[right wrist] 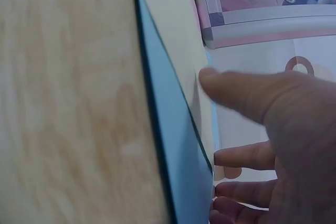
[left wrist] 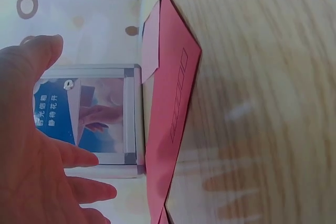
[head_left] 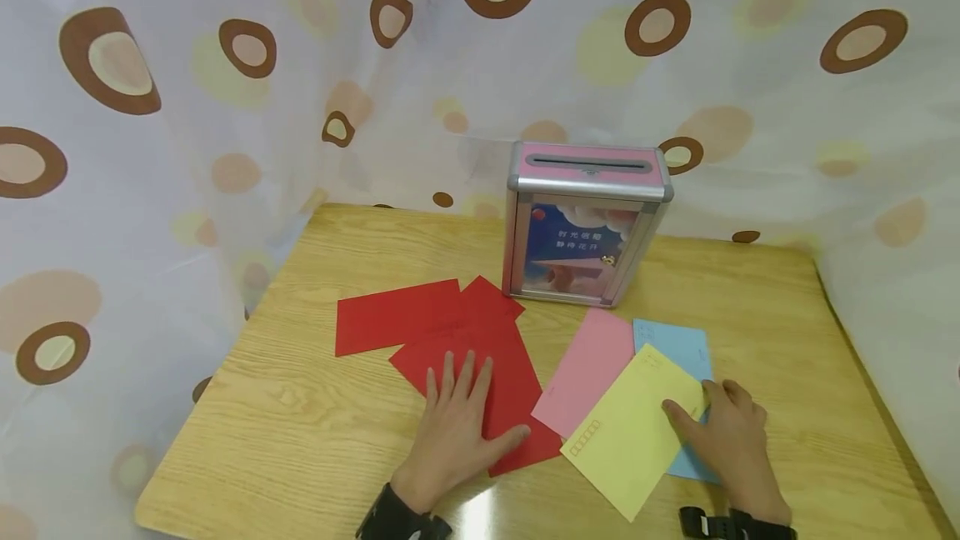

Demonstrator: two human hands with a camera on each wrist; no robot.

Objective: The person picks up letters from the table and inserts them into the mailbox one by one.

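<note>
My left hand (head_left: 454, 432) is spread over the red envelopes (head_left: 517, 407), fingers straight and thumb out to the side. In the left wrist view, the left hand (left wrist: 42, 145) hovers above a red envelope (left wrist: 170, 108) with a row of small boxes printed on it. At the right, a yellow envelope (head_left: 622, 440) lies partly over a pink envelope (head_left: 588, 365) and a blue envelope (head_left: 671, 344). My right hand (head_left: 731, 440) is at the yellow envelope's right corner. Its thumb (right wrist: 236, 87) is over the yellow paper, apart from the bent fingers (right wrist: 244, 156) by the edge.
A silver-framed pink box (head_left: 588, 169) with a slotted top and a small lock stands at the back of the wooden table (head_left: 277, 423). Another red envelope (head_left: 393, 319) lies left of the box. A dotted curtain (head_left: 420, 82) closes off the back and sides.
</note>
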